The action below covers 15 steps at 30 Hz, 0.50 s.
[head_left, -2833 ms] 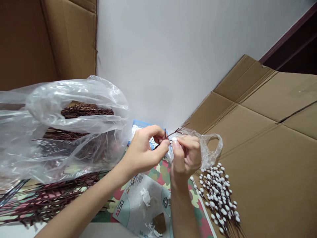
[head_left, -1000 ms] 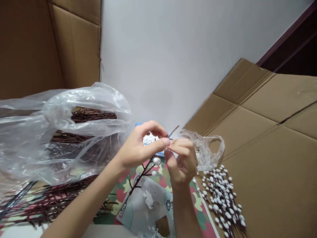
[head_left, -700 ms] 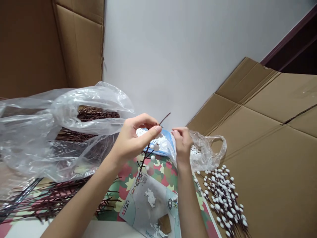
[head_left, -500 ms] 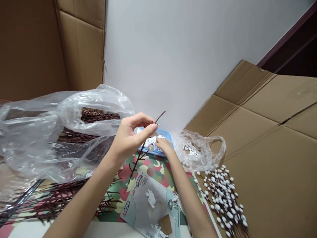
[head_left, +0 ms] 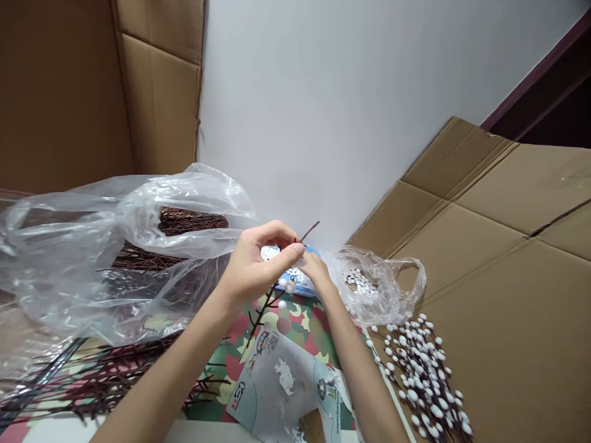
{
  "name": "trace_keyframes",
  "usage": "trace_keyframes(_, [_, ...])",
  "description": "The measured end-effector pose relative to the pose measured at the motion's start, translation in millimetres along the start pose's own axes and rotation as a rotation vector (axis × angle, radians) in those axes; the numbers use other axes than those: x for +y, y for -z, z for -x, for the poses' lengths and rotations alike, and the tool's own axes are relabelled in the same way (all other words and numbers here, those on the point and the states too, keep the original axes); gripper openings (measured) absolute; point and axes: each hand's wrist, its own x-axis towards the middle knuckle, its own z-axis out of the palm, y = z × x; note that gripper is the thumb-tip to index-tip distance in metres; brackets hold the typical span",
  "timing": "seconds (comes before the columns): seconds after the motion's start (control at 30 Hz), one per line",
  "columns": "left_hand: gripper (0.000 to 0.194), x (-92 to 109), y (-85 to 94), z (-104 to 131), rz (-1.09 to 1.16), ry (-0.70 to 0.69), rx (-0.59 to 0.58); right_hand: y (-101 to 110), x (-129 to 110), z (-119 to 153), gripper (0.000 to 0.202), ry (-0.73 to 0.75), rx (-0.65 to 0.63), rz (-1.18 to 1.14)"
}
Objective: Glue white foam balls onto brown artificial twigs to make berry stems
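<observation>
My left hand pinches a brown twig between thumb and fingers. The twig slants, its bare tip above the thumb and its branched stem hanging below. A few white balls sit on its side shoots. My right hand is close beside the left thumb, its fingertips drawn together and partly hidden; what they hold I cannot make out. Behind both hands, a blue tray of small white balls is partly covered.
Brown twigs lie at the left, below a clear plastic bag of more twigs. At right are a clear bag with white balls and finished-looking white-tipped stems. A printed sheet with white smears lies in front.
My right hand has moved out of the blue tray, up beside the left thumb. My left hand, still on the twig, appears slightly lower and further right, as the whole view has shifted a little.
</observation>
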Motion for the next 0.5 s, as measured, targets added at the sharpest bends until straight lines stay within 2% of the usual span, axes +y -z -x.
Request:
trace_keyframes(0.1, [0.009,-1,-6.0,2,0.001,0.022,-0.036,31,-5,32,0.029,0.077,0.261,-0.223])
trace_keyframes(0.13, [0.009,-1,-8.3,2,0.000,0.032,-0.048,39,-8,45,0.026,0.122,0.382,-0.366])
trace_keyframes(0.2, [0.009,-1,-12.7,3,-0.004,0.049,-0.069,49,-18,72,0.013,0.282,0.705,-0.892])
trace_keyframes(0.27, [0.009,-1,-16.7,4,-0.023,0.045,-0.076,54,-29,95,0.004,0.383,0.902,-1.271])
trace_keyframes(0.37, [0.010,-1,-21.3,5,-0.096,-0.008,-0.050,55,-43,116,0.005,0.426,0.995,-1.442])
trace_keyframes(0.5, [0.010,-1,-25.1,8,-0.199,-0.082,-0.037,53,-47,121,0.008,0.460,1.034,-1.426])
